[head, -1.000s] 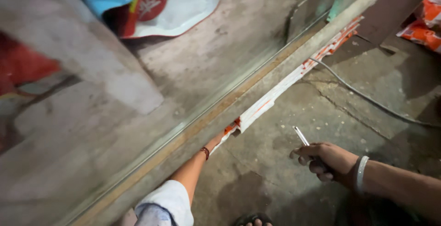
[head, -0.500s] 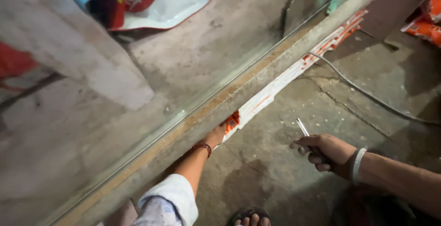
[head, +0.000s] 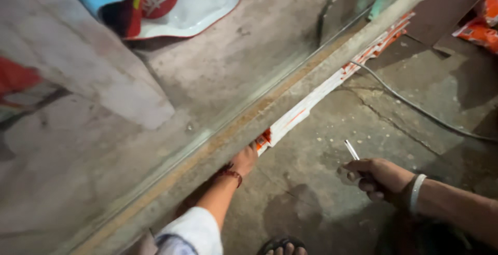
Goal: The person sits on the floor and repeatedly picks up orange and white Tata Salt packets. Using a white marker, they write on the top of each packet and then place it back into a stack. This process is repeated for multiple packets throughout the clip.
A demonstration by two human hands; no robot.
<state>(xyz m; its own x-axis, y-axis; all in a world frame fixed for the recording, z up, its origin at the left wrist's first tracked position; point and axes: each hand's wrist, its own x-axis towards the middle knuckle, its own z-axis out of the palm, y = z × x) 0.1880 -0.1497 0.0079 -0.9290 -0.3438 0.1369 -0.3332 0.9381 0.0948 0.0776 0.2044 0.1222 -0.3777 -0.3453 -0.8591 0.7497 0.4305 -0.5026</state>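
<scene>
The long white strip with red-orange print (head: pixel 332 86) lies along the foot of the concrete ledge (head: pixel 218 146), under the glass pane (head: pixel 171 104). The left hand (head: pixel 244 160) pinches its near end, fingers closed on it. The right hand (head: pixel 376 178) is curled around a thin white-tipped tool (head: pixel 352 149), apart on the cracked concrete floor (head: pixel 321 182). A hard tug could tear the thin strip; the grey cable (head: pixel 415 107) nearby might snag it.
</scene>
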